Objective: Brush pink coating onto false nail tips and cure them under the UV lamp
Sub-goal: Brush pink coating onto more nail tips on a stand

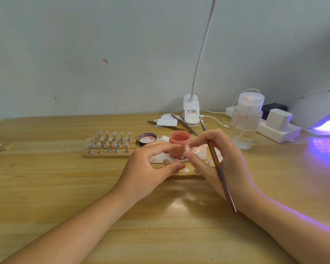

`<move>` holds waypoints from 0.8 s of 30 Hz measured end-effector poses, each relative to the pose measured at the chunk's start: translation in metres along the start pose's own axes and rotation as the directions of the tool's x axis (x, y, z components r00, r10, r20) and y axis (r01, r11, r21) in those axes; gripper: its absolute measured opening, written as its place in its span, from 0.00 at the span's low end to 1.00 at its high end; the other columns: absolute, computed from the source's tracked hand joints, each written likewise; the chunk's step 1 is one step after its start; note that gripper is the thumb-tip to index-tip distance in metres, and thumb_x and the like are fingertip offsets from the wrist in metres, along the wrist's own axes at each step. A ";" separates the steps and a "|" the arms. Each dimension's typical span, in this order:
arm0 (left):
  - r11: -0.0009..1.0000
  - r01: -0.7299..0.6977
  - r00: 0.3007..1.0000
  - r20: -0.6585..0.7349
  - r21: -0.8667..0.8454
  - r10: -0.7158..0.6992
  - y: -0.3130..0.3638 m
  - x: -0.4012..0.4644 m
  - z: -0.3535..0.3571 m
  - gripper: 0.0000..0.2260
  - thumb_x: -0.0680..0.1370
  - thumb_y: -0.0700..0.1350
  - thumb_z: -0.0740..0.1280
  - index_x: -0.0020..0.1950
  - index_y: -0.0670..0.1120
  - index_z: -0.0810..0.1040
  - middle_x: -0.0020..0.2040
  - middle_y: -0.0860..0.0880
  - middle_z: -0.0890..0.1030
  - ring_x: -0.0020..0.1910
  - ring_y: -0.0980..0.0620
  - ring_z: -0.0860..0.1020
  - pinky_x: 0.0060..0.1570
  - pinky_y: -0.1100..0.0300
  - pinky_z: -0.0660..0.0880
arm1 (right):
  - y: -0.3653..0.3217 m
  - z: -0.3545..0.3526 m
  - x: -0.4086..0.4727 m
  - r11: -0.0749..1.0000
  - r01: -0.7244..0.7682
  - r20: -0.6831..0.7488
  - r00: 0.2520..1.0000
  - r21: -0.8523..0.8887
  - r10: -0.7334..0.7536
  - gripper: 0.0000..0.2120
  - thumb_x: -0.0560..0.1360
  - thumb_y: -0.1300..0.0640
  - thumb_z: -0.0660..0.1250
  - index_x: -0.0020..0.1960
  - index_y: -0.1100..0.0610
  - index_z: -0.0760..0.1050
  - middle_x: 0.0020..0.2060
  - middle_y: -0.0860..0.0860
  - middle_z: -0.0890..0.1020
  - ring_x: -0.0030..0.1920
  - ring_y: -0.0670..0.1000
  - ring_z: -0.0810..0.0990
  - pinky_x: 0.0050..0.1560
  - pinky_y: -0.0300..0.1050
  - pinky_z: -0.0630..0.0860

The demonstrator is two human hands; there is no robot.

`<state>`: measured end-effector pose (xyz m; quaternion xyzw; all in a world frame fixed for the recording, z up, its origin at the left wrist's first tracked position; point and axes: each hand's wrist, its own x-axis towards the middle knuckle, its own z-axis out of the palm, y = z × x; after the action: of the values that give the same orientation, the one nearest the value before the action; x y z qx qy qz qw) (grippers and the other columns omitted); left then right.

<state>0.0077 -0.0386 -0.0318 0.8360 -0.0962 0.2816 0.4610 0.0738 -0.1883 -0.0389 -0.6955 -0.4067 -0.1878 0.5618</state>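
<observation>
Only the head view here, looking down at a wooden table [65,187]. Both forearms come in from the bottom corners and meet around the middle.

The left hand [147,168] sits palm sort of turned inward, wrist just above the table. Fingers are loosely curved, index stretched out toward the right, thumb reaching forward below it onto a wooden strip [187,175] with little metal dots. Can't honestly tell if it's pinching anything, the fingertips blur into the other hand.

The right hand [217,159] is angled in from the right, fingers curled. Thumb and index pinch a false nail tip [187,147], pale pinkish, held upright just in front of the pink jar [179,143]. The same hand also has a brush [219,168] tucked between the fingers, its handle slanting down past the wrist and the bristle end poking up behind the hand.

The jar is open and full of pink stuff, its lid [147,139] lying just beside it to the left, both on or by a white, pink-stained paper towel [200,151]. Left of that there's a wooden holder [109,154] with rows of clear nail tips on small stands.

The UV lamp [320,111] is at the far right, glowing purple. Near it a pump bottle [246,122], a power strip [278,130], and a clip lamp [191,111] at the back.
</observation>
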 end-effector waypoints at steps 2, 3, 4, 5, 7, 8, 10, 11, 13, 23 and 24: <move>0.998 0.060 0.998 0.011 0.037 -0.061 -0.004 0.001 -0.001 0.14 0.62 0.54 0.72 0.46 0.59 0.77 0.46 0.68 0.78 0.49 0.69 0.74 0.47 0.80 0.64 | 0.002 -0.004 0.001 0.999 -0.013 0.003 1.000 -0.035 0.013 0.13 0.68 0.62 0.74 0.43 0.52 0.71 0.39 0.43 0.81 0.45 0.40 0.79 0.48 0.33 0.73; 0.995 0.091 0.996 0.019 0.046 -0.092 -0.006 0.001 -0.001 0.15 0.61 0.55 0.72 0.46 0.58 0.76 0.47 0.67 0.78 0.48 0.68 0.74 0.47 0.79 0.65 | 0.003 -0.005 0.002 0.998 -0.010 0.020 1.000 -0.058 0.011 0.14 0.67 0.62 0.74 0.43 0.51 0.71 0.39 0.42 0.80 0.46 0.39 0.78 0.47 0.32 0.73; 0.992 0.115 0.993 0.032 0.047 -0.117 -0.008 0.001 -0.001 0.17 0.60 0.56 0.72 0.46 0.58 0.75 0.47 0.67 0.77 0.48 0.67 0.75 0.47 0.77 0.67 | 0.003 -0.007 0.002 0.997 0.000 0.045 0.999 -0.080 0.003 0.15 0.67 0.62 0.75 0.44 0.49 0.71 0.39 0.41 0.80 0.46 0.38 0.78 0.46 0.33 0.74; 0.990 0.133 0.990 0.049 0.044 -0.136 -0.009 0.001 0.000 0.18 0.59 0.57 0.72 0.47 0.57 0.75 0.46 0.67 0.78 0.47 0.66 0.75 0.47 0.76 0.68 | 0.004 -0.008 0.002 0.995 0.010 0.072 0.997 -0.098 -0.003 0.16 0.67 0.62 0.75 0.44 0.47 0.70 0.40 0.41 0.80 0.46 0.37 0.78 0.44 0.34 0.75; 0.985 0.163 0.983 0.082 0.046 -0.167 -0.011 0.001 0.000 0.20 0.59 0.57 0.73 0.48 0.57 0.74 0.45 0.65 0.78 0.45 0.63 0.76 0.47 0.73 0.71 | 0.006 -0.010 0.002 0.993 0.010 0.115 0.993 -0.116 0.003 0.17 0.67 0.62 0.75 0.44 0.45 0.70 0.39 0.41 0.80 0.46 0.37 0.78 0.44 0.34 0.75; 0.984 0.171 0.980 0.093 0.045 -0.175 -0.012 0.001 0.001 0.19 0.60 0.55 0.74 0.49 0.57 0.74 0.45 0.64 0.78 0.45 0.63 0.76 0.47 0.74 0.71 | 0.007 -0.010 0.002 0.992 0.009 0.138 0.990 -0.128 0.008 0.17 0.67 0.61 0.75 0.44 0.45 0.70 0.38 0.41 0.80 0.47 0.37 0.77 0.46 0.32 0.74; 0.984 0.175 0.979 0.102 0.039 -0.178 -0.014 0.001 0.001 0.19 0.63 0.48 0.77 0.48 0.57 0.74 0.45 0.62 0.79 0.44 0.61 0.77 0.46 0.76 0.70 | 0.010 -0.011 0.003 0.988 0.013 0.183 0.983 -0.152 0.015 0.15 0.67 0.61 0.75 0.44 0.48 0.71 0.39 0.41 0.80 0.47 0.37 0.77 0.49 0.28 0.70; 0.984 0.176 0.978 0.105 0.042 -0.179 -0.015 0.001 0.001 0.18 0.63 0.45 0.77 0.48 0.57 0.74 0.45 0.61 0.79 0.44 0.59 0.77 0.45 0.77 0.69 | 0.011 -0.011 0.003 0.988 0.011 0.198 0.980 -0.157 0.021 0.14 0.67 0.61 0.75 0.45 0.50 0.72 0.39 0.42 0.80 0.47 0.37 0.77 0.51 0.27 0.69; 0.982 0.179 0.977 0.109 0.059 -0.184 -0.015 0.001 0.001 0.18 0.64 0.43 0.77 0.47 0.56 0.74 0.43 0.59 0.80 0.45 0.57 0.77 0.45 0.78 0.68 | 0.012 -0.011 0.004 0.988 0.000 0.212 0.977 -0.152 0.032 0.12 0.67 0.60 0.75 0.45 0.52 0.73 0.39 0.42 0.80 0.47 0.37 0.77 0.51 0.26 0.68; 0.972 0.218 0.967 0.115 0.081 -0.227 -0.012 0.000 0.000 0.16 0.65 0.42 0.76 0.47 0.55 0.75 0.42 0.53 0.82 0.45 0.64 0.76 0.42 0.82 0.64 | 0.012 -0.011 0.004 0.989 -0.033 0.259 0.963 -0.144 0.070 0.11 0.67 0.60 0.75 0.44 0.53 0.74 0.40 0.42 0.80 0.46 0.40 0.79 0.51 0.36 0.74; 0.972 0.218 0.967 0.116 0.083 -0.227 -0.012 0.000 0.000 0.16 0.65 0.42 0.76 0.48 0.55 0.75 0.42 0.53 0.82 0.45 0.65 0.76 0.42 0.82 0.64 | 0.012 -0.011 0.004 0.990 -0.033 0.265 0.962 -0.140 0.070 0.10 0.68 0.60 0.75 0.44 0.54 0.74 0.40 0.42 0.80 0.46 0.41 0.79 0.51 0.36 0.74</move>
<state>0.0129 -0.0317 -0.0400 0.8729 -0.0205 0.1785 0.4536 0.0879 -0.1974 -0.0401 -0.7612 -0.4474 -0.1039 0.4579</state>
